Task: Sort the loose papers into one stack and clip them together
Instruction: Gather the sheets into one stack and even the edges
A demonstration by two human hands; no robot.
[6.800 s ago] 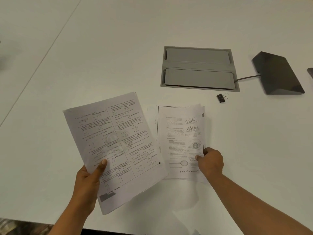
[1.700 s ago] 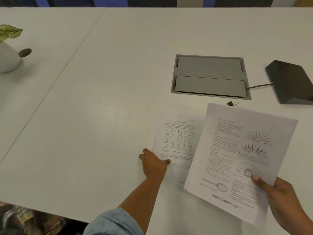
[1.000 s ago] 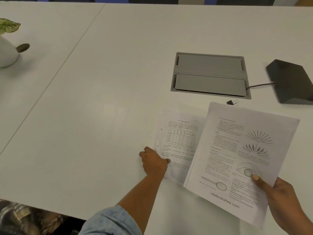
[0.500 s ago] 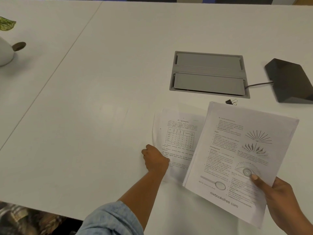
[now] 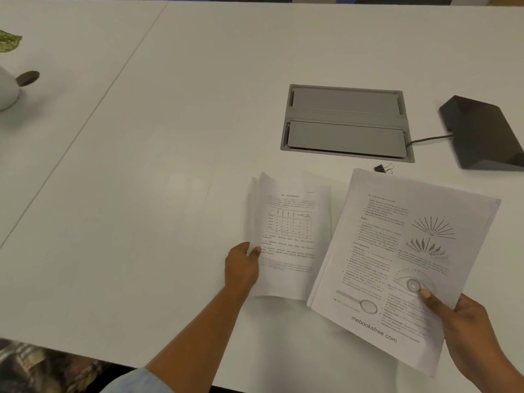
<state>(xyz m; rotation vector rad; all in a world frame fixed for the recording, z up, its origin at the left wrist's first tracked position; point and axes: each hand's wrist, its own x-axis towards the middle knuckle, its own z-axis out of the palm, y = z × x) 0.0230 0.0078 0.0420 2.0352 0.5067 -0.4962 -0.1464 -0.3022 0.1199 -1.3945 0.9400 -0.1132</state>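
Gathering is half done: the right hand point(image 5: 467, 333) pinches the diagram bundle point(image 5: 402, 265), the left hand point(image 5: 241, 268) clamps the table sheets point(image 5: 289, 231) just left of it. Merging remains, then clipping; the binder clip point(image 5: 383, 168) lies untouched beyond the bundle's far edge.

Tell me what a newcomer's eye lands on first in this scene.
First, the illustrated bundle of pages with sunburst and eye diagrams, held up at lower right by the right hand. Beside it, the left hand grips the left edge of a blurred sheaf of papers with a table printed on it. Behind them a small black binder clip lies just in front of the grey cable hatch.
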